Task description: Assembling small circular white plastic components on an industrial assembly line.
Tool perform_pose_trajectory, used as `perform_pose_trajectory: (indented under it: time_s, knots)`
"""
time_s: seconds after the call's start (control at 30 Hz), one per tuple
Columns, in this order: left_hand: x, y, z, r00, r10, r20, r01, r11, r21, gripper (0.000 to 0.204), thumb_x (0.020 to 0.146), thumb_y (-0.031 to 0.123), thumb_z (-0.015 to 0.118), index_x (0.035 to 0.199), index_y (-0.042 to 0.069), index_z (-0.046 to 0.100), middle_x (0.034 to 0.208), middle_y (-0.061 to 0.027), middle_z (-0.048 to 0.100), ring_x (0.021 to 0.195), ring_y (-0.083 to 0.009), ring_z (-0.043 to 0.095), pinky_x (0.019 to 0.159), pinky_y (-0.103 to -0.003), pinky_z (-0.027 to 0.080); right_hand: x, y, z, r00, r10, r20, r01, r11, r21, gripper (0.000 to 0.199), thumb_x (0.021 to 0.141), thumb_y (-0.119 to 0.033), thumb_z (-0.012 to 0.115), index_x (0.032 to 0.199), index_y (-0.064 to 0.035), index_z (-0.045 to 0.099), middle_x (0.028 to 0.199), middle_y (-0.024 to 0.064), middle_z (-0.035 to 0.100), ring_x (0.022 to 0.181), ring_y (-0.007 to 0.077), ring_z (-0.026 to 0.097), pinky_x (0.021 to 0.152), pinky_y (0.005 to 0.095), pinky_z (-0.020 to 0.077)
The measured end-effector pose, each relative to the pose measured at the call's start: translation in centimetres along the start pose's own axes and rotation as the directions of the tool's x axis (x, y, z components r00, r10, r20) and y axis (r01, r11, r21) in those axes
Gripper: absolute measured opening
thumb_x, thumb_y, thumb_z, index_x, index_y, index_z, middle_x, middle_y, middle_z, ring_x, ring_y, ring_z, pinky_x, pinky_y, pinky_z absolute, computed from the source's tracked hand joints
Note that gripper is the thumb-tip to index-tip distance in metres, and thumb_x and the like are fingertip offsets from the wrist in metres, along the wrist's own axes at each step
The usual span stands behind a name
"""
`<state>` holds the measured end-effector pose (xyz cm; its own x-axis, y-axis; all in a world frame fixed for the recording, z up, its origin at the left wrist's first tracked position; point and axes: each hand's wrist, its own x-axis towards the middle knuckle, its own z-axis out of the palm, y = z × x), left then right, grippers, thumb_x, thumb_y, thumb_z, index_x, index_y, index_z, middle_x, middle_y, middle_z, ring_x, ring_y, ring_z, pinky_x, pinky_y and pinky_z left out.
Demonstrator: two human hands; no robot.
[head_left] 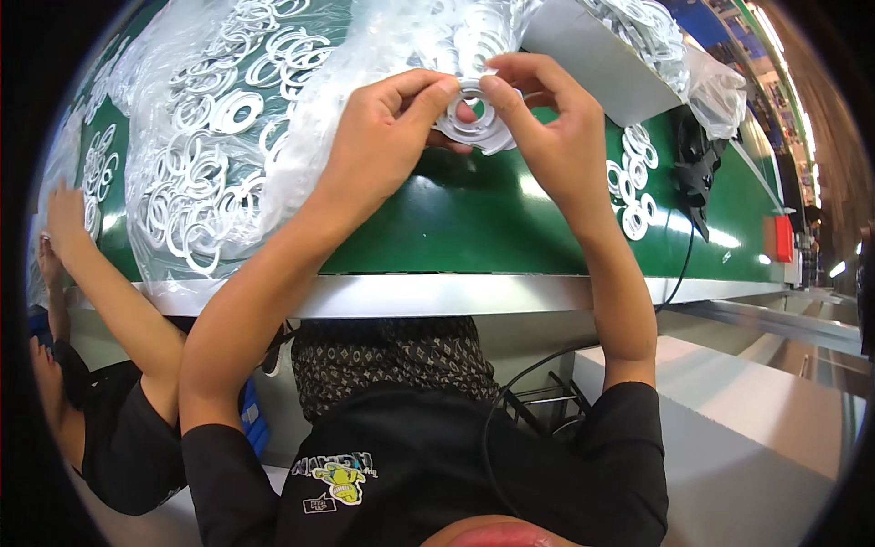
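Both of my hands grip one white round plastic part (483, 137) with a hole through its middle, lifted over the green tabletop (437, 219). On its left side the thumb and fingers of my left hand (392, 128) pinch the rim. From the right, my right hand (551, 118) presses its thumb on the top edge, with its fingers behind. A fingertip shows through the central hole. Whether the part is one piece or two fitted together, I cannot tell.
Clear plastic sheeting (314, 155) on the left carries many loose white rings (196, 187). A tilted grey-white box (583, 64) of white parts stands at back right, near a few white rings (635, 219) and a black plastic bag (694, 169). A co-worker's arm (118, 283) reaches in at far left.
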<state>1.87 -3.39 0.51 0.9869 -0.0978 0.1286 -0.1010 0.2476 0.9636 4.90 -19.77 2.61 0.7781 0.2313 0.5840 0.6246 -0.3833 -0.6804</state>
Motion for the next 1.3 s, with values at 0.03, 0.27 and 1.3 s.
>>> perform_pose_trajectory:
  time_s: [0.03,0.27,1.3]
  knots:
    - [0.0,0.1,-0.1,1.0,-0.003,0.004,0.003,1.0,-0.007,0.027,0.094,0.018,0.053,0.103,-0.006,0.061,0.085,-0.0092,0.065,0.074,-0.0123,0.063,0.066,-0.025,0.056,-0.1,0.0,-0.3,1.0,0.004,0.001,-0.004,1.0,-0.007,0.019,0.083,-0.02,0.066,0.088,-0.0014,0.065,0.071,0.0079,0.062,0.06,0.0152,0.055,0.057,0.026,0.0426]
    - [-0.2,0.3,-0.1,0.999,0.04,0.03,-0.043,0.993,0.106,0.027,0.093,0.019,0.053,0.099,-0.004,0.065,0.081,-0.0062,0.065,0.066,-0.0106,0.061,0.061,-0.023,0.053,-0.6,0.2,-0.2,0.972,0.084,0.219,-0.099,0.994,0.056,0.029,0.088,-0.026,0.06,0.077,0.0007,0.064,0.057,0.0043,0.052,0.053,0.0086,0.042,0.048,0.0253,0.034]
    - [0.5,-0.9,-0.3,0.991,0.069,-0.117,-0.065,0.997,0.042,0.031,0.094,0.03,0.055,0.081,0.002,0.06,0.065,0.0008,0.056,0.058,-0.0043,0.048,0.053,-0.02,0.04,-1.9,-0.9,2.3,0.92,0.374,0.115,-0.391,0.88,0.27,0.03,0.097,-0.029,0.049,0.086,-0.003,0.059,0.066,-0.0006,0.057,0.054,0.0044,0.051,0.045,0.0186,0.0366]
